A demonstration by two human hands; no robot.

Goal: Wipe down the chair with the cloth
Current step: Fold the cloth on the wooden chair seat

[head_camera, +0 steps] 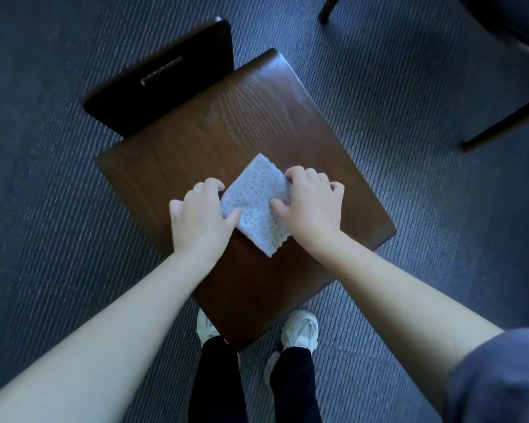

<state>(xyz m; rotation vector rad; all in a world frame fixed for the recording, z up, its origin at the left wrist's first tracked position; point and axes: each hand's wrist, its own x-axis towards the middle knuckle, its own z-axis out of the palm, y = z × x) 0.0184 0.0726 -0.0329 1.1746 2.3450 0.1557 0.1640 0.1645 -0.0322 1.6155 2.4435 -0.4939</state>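
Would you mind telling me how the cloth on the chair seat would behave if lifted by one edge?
The cloth looks thin and lies flat, so it would probably droop limply and feel light. Streaks on the seat suggest it is damp, so it may cling slightly rather than slide freely.

My bare arms reach forward; left hand (200,218) and right hand (307,206), fingers curled, each pinch the cloth (257,193).

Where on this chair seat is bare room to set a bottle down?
Free: the far seat between cloth and backrest, and the near corner by the shoes. Crowded: the middle, where left hand and right hand grip the cloth.
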